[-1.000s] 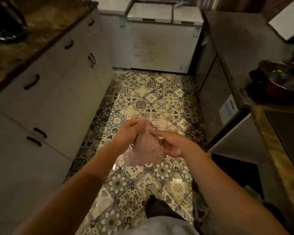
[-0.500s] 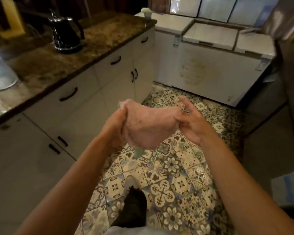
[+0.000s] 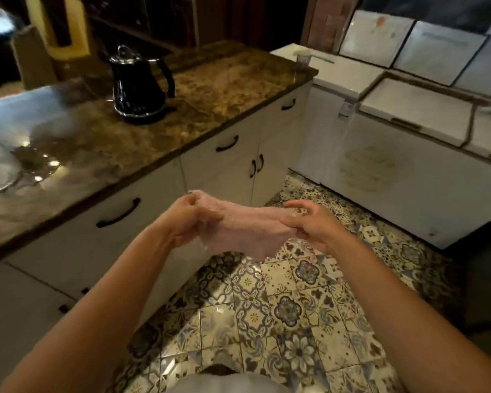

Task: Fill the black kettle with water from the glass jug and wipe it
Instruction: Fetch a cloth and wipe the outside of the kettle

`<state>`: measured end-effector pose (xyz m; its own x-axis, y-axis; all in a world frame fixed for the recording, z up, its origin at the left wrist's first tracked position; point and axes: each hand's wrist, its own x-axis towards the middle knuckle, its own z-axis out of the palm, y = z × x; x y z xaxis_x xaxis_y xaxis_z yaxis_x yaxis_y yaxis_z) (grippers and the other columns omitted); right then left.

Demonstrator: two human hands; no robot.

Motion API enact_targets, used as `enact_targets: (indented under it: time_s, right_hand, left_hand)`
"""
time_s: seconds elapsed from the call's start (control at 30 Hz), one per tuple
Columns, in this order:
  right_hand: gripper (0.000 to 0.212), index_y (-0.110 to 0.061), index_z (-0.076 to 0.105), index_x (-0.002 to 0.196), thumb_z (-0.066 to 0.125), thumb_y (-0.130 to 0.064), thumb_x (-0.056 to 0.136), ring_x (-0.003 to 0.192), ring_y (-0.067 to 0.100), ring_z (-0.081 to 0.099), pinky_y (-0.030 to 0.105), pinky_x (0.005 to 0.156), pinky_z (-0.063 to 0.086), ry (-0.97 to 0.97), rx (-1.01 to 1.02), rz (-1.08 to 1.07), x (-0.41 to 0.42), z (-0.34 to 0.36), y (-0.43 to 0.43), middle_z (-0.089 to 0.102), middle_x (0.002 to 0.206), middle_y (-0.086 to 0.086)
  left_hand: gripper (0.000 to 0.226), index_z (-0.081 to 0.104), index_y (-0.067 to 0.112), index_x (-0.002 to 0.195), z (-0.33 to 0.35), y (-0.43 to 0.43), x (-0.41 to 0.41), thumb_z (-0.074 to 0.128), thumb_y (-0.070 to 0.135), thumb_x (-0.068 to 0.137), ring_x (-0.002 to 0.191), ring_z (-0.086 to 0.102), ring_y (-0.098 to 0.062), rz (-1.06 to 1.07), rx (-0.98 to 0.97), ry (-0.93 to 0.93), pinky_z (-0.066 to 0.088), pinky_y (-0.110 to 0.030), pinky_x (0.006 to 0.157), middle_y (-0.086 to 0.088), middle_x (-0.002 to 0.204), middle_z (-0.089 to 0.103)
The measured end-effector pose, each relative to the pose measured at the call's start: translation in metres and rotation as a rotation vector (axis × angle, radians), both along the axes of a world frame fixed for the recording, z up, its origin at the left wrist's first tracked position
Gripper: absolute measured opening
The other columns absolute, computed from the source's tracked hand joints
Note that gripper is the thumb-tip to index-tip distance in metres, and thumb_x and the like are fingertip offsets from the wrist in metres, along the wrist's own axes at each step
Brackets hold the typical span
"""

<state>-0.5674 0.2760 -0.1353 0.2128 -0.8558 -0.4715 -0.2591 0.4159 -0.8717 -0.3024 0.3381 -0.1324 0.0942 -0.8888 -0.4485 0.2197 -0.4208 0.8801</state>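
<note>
A pink cloth (image 3: 245,229) is stretched between both hands above the patterned floor. My left hand (image 3: 186,219) pinches its left corner and my right hand (image 3: 309,225) grips its right edge. The black kettle (image 3: 138,86) stands upright on its base, lid on, on the brown stone countertop (image 3: 224,83) at the upper left, well away from both hands. No glass jug can be made out for certain.
White cabinets with dark handles (image 3: 227,144) run under the countertop on the left. A shiny glass object (image 3: 0,168) sits at the counter's near left end. White chest freezers (image 3: 403,154) stand to the right. A small cup (image 3: 303,58) rests at the counter's far end.
The view has swung left toward the countertop, bringing the kettle closer to centre. My hands have pulled apart, spreading the pink cloth from a bunched lump into a wider sheet.
</note>
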Motion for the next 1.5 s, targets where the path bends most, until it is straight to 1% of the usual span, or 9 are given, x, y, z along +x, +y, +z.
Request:
enact_targets:
  time_s: [0.1,0.3,0.5,0.63,0.73,0.87,1.17,1.37,1.5]
  right_hand:
    - [0.025,-0.022,0.07,0.11,0.077,-0.017,0.087,0.087,0.012,0.066,0.015,0.056,0.052,0.241,-0.213,0.168,0.026,0.012,-0.05,0.066,0.108,-0.004]
    - [0.023,-0.025,0.076,0.11,0.077,-0.023,0.087,0.092,0.017,0.057,0.011,0.066,0.042,0.63,-0.605,0.544,0.083,0.009,-0.167,0.055,0.105,0.001]
    - [0.013,-0.013,0.075,0.081,0.069,-0.016,0.092,0.099,0.016,0.057,0.026,0.079,0.046,0.37,-0.616,0.737,0.144,0.01,-0.303,0.062,0.1,0.005]
    - [0.019,-0.006,0.071,0.11,0.056,-0.009,0.099,0.078,0.019,0.067,0.029,0.07,0.053,-0.475,0.025,0.641,0.187,0.046,-0.378,0.072,0.088,0.006]
    - [0.022,-0.007,0.066,0.117,0.063,-0.013,0.096,0.079,0.02,0.069,0.03,0.065,0.054,-0.478,0.079,0.751,0.233,0.062,-0.412,0.07,0.095,0.01]
    - [0.015,-0.007,0.07,0.105,0.06,-0.017,0.101,0.061,0.025,0.055,0.032,0.05,0.04,-0.174,-0.237,0.862,0.284,0.069,-0.444,0.063,0.083,0.017]
    - [0.016,-0.014,0.07,0.111,0.062,-0.009,0.098,0.071,0.014,0.068,0.023,0.053,0.053,-0.339,-0.356,0.897,0.395,0.148,-0.468,0.072,0.085,0.001]
    - [0.051,-0.026,0.055,0.132,0.074,-0.042,0.087,0.121,0.02,0.048,0.026,0.094,0.037,0.197,-1.206,0.663,0.477,0.155,-0.439,0.055,0.127,-0.001]
    - [0.062,-0.021,0.051,0.146,0.063,-0.052,0.094,0.141,0.016,0.04,0.021,0.105,0.029,0.251,-1.222,1.224,0.51,0.121,-0.407,0.05,0.149,0.0]
  left_hand:
    - [0.056,0.056,-0.012,0.122,-0.003,-0.046,0.02,0.081,-0.004,0.073,0.087,0.066,-0.028,0.121,0.087,-0.247,0.06,-0.04,0.066,-0.031,0.122,0.062]
    - [0.06,0.059,0.022,0.12,0.01,-0.116,0.063,0.088,0.012,0.069,0.092,0.066,-0.021,-0.035,-0.186,-0.806,0.06,-0.039,0.078,-0.005,0.109,0.065]
    - [0.014,0.076,0.02,0.094,0.024,-0.198,0.112,0.069,0.03,0.087,0.103,0.052,-0.024,-0.169,-0.047,-1.528,0.037,-0.037,0.092,0.0,0.085,0.064]
    - [0.039,0.071,-0.004,0.093,0.065,-0.24,0.138,0.07,0.035,0.088,0.082,0.06,-0.018,0.296,-0.148,-0.725,0.049,-0.039,0.085,-0.015,0.083,0.067]
    - [0.031,0.068,-0.002,0.109,0.084,-0.27,0.147,0.062,0.025,0.096,0.083,0.068,-0.025,0.556,-0.078,-0.156,0.054,-0.046,0.089,-0.013,0.091,0.071]
    - [0.021,0.07,0.017,0.077,0.089,-0.28,0.184,0.064,0.025,0.095,0.073,0.069,-0.023,0.658,0.042,-0.451,0.054,-0.039,0.074,-0.006,0.076,0.072]
    - [0.005,0.067,0.014,0.094,0.152,-0.284,0.272,0.063,0.018,0.095,0.063,0.069,-0.01,0.819,-0.177,-0.567,0.054,-0.018,0.053,-0.001,0.078,0.071]
    - [0.048,0.054,0.021,0.129,0.133,-0.312,0.334,0.072,0.034,0.087,0.112,0.057,-0.015,0.818,-0.091,-1.203,0.052,-0.036,0.095,0.0,0.125,0.06]
    - [0.048,0.048,0.019,0.143,0.088,-0.312,0.347,0.059,0.028,0.097,0.125,0.055,-0.011,0.411,-0.186,-0.885,0.048,-0.04,0.106,0.003,0.137,0.058]
